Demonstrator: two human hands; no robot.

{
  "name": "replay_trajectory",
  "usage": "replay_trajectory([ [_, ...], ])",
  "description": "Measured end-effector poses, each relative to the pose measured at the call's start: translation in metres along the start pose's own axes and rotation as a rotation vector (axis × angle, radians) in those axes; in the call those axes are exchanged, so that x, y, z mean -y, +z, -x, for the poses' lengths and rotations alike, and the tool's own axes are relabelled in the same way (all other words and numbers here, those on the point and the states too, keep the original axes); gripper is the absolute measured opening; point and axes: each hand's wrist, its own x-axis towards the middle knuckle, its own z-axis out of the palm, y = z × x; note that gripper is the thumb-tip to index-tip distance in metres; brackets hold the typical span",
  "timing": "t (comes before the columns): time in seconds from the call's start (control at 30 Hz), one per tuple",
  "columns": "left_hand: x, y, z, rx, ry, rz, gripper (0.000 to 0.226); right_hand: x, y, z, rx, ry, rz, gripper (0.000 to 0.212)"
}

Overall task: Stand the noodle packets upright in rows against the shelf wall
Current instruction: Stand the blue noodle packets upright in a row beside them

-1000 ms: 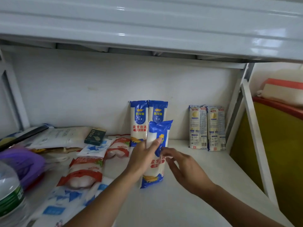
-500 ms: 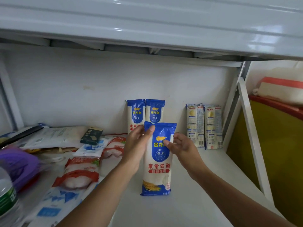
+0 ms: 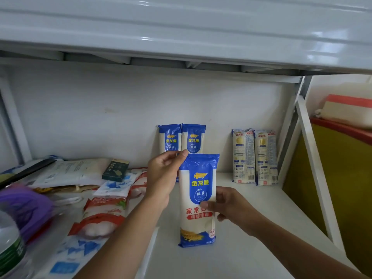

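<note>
A blue-and-white noodle packet [image 3: 198, 200] stands upright on the white shelf [image 3: 251, 228], well in front of the back wall [image 3: 100, 113]. My left hand [image 3: 163, 178] pinches its top left corner. My right hand [image 3: 227, 206] grips its right side at mid-height. Two matching blue packets [image 3: 182, 137] stand side by side against the wall behind it, partly hidden by my left hand. Two pale yellow packets [image 3: 254, 158] stand upright against the wall further right.
Red-and-white packets [image 3: 102, 216] and blue-and-white bags [image 3: 74, 250] lie flat on the left. A dark green box [image 3: 115, 170], papers, a purple bag [image 3: 24, 210] and a water bottle [image 3: 10, 250] crowd the far left. A white frame post [image 3: 316, 164] bounds the right.
The packet was turned from tilted to facing me upright and now sits slightly lower and closer. My right hand slid down from its top to its middle.
</note>
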Motion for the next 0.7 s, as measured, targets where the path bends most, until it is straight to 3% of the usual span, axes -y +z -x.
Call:
replay_trajectory([
  [0.1, 0.002, -0.006, -0.005, 0.016, 0.004, 0.006, 0.013, -0.003, -0.004, -0.009, -0.032, 0.018, -0.090, 0.027],
  [0.2, 0.007, -0.015, -0.014, 0.035, -0.048, -0.065, 0.028, -0.007, -0.012, -0.030, -0.130, 0.038, -0.120, 0.025],
  [0.3, 0.020, -0.023, -0.022, 0.057, -0.195, -0.142, 0.012, -0.010, -0.025, -0.064, -0.303, 0.032, -0.118, 0.017],
  [0.4, 0.038, -0.023, -0.027, 0.085, -0.293, -0.263, 0.016, -0.014, -0.038, -0.100, -0.472, 0.027, -0.108, 0.031],
  [0.47, 0.051, -0.022, -0.032, 0.096, -0.270, -0.375, 0.019, -0.020, -0.043, -0.119, -0.551, -0.013, -0.150, 0.037],
  [0.6, 0.079, -0.025, -0.055, 0.129, -0.126, -0.700, 0.011, -0.032, -0.044, -0.148, -0.638, -0.081, -0.290, 0.025],
  [0.7, 0.100, -0.038, -0.084, 0.069, -0.066, -0.805, 0.030, -0.037, -0.047, -0.166, -0.684, -0.078, -0.277, 0.033],
])
